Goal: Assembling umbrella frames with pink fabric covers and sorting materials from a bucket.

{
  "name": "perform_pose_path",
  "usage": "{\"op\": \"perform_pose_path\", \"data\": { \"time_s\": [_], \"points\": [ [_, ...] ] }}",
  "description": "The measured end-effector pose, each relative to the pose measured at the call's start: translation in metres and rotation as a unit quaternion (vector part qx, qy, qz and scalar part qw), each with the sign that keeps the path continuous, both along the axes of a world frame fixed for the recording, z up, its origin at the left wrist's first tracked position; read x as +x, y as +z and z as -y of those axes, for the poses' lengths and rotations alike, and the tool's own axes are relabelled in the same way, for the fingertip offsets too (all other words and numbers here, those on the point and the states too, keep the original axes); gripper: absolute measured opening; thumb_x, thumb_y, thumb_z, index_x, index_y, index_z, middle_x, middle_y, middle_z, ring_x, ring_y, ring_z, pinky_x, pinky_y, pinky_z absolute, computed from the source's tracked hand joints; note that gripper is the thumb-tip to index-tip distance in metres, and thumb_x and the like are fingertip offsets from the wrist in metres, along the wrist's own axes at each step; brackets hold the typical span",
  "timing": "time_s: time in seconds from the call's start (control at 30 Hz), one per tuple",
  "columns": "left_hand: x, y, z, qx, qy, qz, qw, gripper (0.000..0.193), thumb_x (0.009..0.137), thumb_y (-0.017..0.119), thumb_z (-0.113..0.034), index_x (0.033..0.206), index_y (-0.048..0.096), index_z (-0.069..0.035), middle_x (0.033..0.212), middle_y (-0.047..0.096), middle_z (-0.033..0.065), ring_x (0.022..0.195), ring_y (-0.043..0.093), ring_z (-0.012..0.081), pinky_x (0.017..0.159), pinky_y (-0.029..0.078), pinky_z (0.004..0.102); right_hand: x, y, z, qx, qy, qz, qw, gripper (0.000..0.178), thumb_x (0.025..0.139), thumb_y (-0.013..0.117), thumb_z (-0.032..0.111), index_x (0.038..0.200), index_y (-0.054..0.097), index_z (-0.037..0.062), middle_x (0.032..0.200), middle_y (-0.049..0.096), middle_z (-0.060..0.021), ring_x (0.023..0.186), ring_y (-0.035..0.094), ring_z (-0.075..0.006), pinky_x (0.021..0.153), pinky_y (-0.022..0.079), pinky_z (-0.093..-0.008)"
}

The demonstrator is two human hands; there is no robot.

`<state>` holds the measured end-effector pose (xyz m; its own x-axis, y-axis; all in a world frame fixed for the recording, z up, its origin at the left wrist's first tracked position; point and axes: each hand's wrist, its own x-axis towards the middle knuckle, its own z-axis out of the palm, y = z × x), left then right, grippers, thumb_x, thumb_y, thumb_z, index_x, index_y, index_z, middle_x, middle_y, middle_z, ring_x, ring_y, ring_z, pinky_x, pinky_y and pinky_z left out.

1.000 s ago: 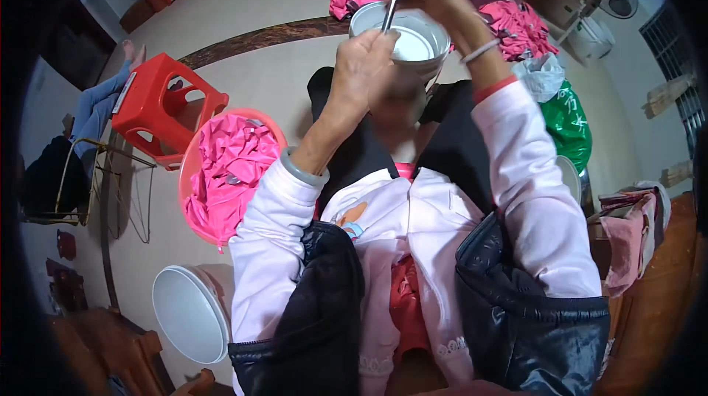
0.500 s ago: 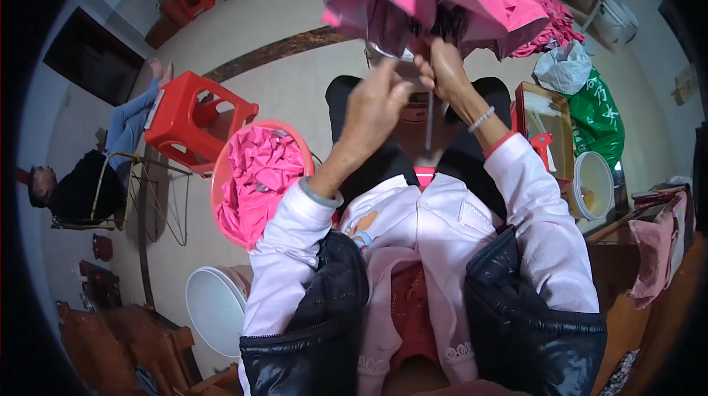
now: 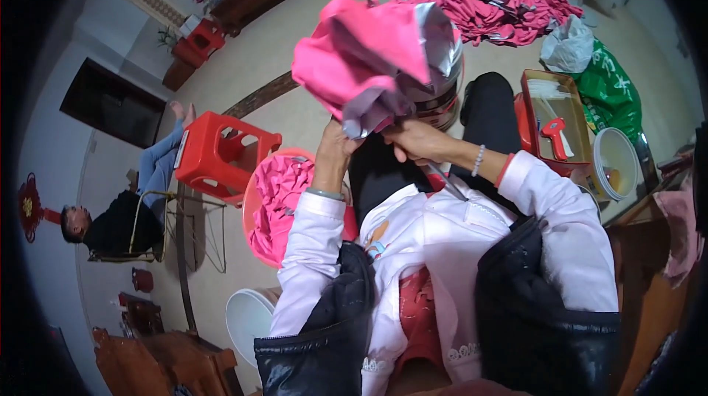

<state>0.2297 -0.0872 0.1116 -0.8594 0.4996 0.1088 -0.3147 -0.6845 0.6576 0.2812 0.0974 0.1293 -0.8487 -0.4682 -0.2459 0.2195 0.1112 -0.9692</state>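
A pink umbrella (image 3: 361,49) with a silver lining is up in front of my knees, its canopy bunched and partly blurred. My right hand (image 3: 417,139) is closed around it just below the canopy's lower edge. From under that hand the thin metal shaft (image 3: 448,181) slants down toward my lap. My left hand (image 3: 341,144) is at the canopy's lower left edge, with its fingers mostly hidden by the cloth and their grip unclear. Behind the canopy stands a round container (image 3: 442,105), largely covered.
Left of my legs, a pink basin (image 3: 253,197) holds pink cloth beside a red stool (image 3: 214,149). A heap of pink umbrellas (image 3: 494,5) lies ahead. At right are a box (image 3: 582,119) with a red glue gun (image 3: 554,138) and a white bucket (image 3: 616,167). A person (image 3: 118,212) sits far left.
The umbrella has come down and left, its canopy more gathered. Its shaft, upright before, now slants toward my lap. My left hand has moved under the canopy's edge. The whole view has shifted.
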Motion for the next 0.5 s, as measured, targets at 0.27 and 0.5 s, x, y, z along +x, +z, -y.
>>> {"op": "perform_pose_path", "data": {
  "time_s": [0.27, 0.5],
  "points": [
    [-0.028, -0.021, -0.025, -0.006, 0.214, 0.111, 0.970, 0.020, 0.077, 0.059, -0.009, 0.096, 0.053, -0.004, 0.087, 0.059, 0.0088, 0.077, 0.060, 0.0202, 0.070, 0.054, 0.0336, 0.001, -0.016, 0.000, 0.101, 0.086, -0.098, 0.986, 0.022, 0.085, 0.043, 0.022, 0.087, 0.038, 0.0011, 0.052, 0.050, -0.0087, 0.033, 0.043, -0.0172, 0.030, 0.037, -0.0335],
    [-0.043, 0.008, 0.031, 0.001, 0.339, 0.268, 0.902, 0.014, 0.083, 0.051, -0.023, 0.084, 0.056, -0.009, 0.075, 0.055, 0.0048, 0.069, 0.055, 0.0199, 0.070, 0.049, 0.0448, 0.052, 0.003, -0.006, 0.294, 0.009, -0.417, 0.860, 0.021, 0.080, 0.052, 0.013, 0.096, 0.044, 0.0008, 0.075, 0.056, -0.0141, 0.071, 0.058, -0.0313, 0.064, 0.045, -0.0438]
  ]
}}
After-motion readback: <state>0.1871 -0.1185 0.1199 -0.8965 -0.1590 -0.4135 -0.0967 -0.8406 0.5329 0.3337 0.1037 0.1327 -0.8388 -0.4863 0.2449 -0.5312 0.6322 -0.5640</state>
